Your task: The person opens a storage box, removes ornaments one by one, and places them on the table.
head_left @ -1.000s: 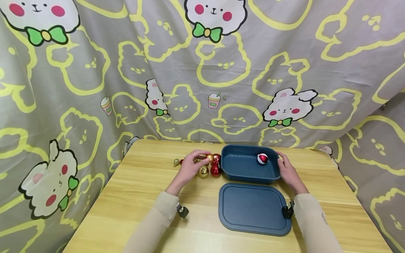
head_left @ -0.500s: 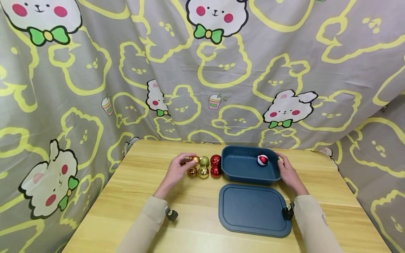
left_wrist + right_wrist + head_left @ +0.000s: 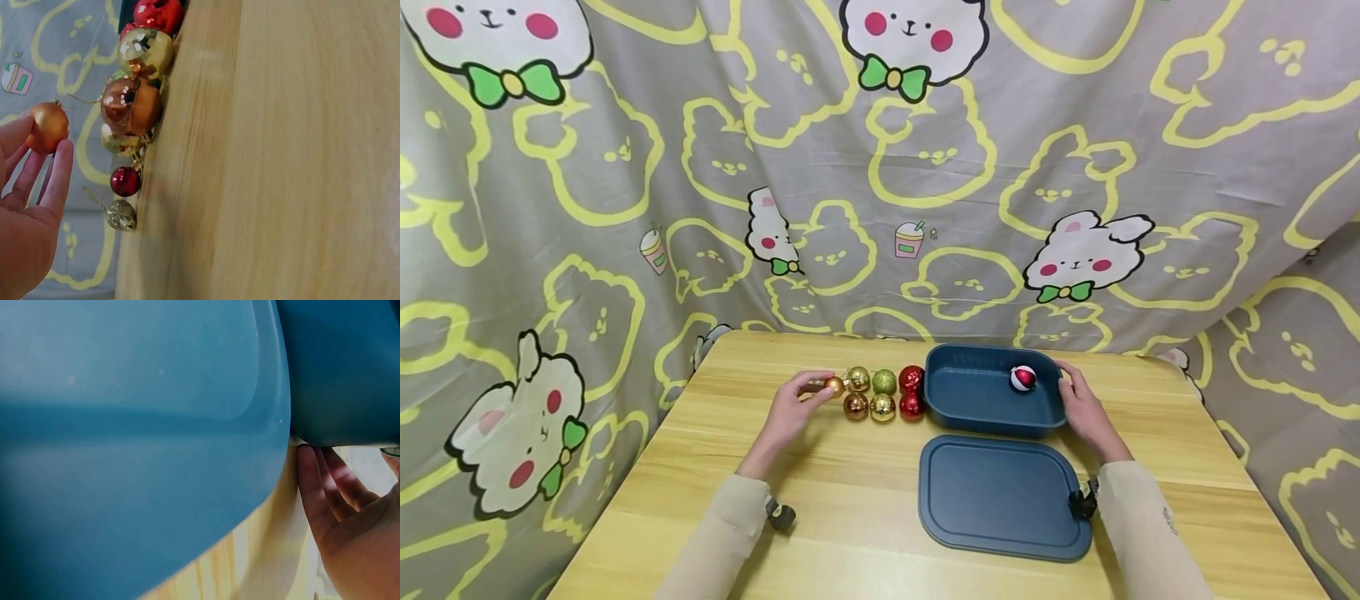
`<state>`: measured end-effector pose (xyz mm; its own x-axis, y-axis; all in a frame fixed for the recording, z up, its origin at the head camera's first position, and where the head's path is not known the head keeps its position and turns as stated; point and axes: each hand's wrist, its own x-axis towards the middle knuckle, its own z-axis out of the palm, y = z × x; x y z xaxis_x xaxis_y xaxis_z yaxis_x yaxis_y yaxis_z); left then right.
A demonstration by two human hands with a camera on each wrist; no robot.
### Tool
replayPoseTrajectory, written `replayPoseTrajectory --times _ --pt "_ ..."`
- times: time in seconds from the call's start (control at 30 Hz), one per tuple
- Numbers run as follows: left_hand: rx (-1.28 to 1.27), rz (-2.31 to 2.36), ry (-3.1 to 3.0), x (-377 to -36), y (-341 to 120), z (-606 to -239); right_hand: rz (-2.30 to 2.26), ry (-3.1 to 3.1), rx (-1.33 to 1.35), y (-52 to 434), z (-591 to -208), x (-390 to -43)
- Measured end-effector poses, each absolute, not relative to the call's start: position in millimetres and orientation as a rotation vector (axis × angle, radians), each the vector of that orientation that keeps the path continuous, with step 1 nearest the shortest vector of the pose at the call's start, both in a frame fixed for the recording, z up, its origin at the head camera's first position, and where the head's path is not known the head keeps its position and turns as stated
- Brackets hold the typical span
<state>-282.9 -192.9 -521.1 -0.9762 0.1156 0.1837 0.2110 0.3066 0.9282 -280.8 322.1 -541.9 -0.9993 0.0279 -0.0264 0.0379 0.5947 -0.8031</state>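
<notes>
In the head view my left hand (image 3: 793,410) pinches a matte gold Christmas ball (image 3: 834,386) between thumb and fingers. The ball is held above the table in the left wrist view, too. Beside it, several baubles sit in two rows: red, green, gold and a copper ball (image 3: 131,106). My right hand (image 3: 1084,412) rests against the right end of a blue box (image 3: 992,423), its fingers (image 3: 315,487) fairly straight along the outer wall. Inside the box lies a red and white ball (image 3: 1022,377).
A blue lid (image 3: 1003,497) lies flat on the wooden table (image 3: 850,517) in front of the box. A small red ball (image 3: 125,181) and a small pale glittery ornament (image 3: 120,215) lie past the copper ball. A patterned curtain (image 3: 820,167) hangs behind the table.
My left hand has moved left with the matte gold ball, from beside the red balls to past the rows' left end, uncovering more baubles. My right hand has stayed at the box.
</notes>
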Motion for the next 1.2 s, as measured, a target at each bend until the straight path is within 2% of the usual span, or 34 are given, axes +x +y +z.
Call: replayPoseTrajectory --times 0.4,1.2 --pt "-0.115 -1.73 -2.533 -281 -194 -524 -1.413 2.771 0.071 320 -540 -279" --pt "0.008 -1.73 -2.61 -283 -195 -540 -1.435 2.762 0.089 321 -539 -280"
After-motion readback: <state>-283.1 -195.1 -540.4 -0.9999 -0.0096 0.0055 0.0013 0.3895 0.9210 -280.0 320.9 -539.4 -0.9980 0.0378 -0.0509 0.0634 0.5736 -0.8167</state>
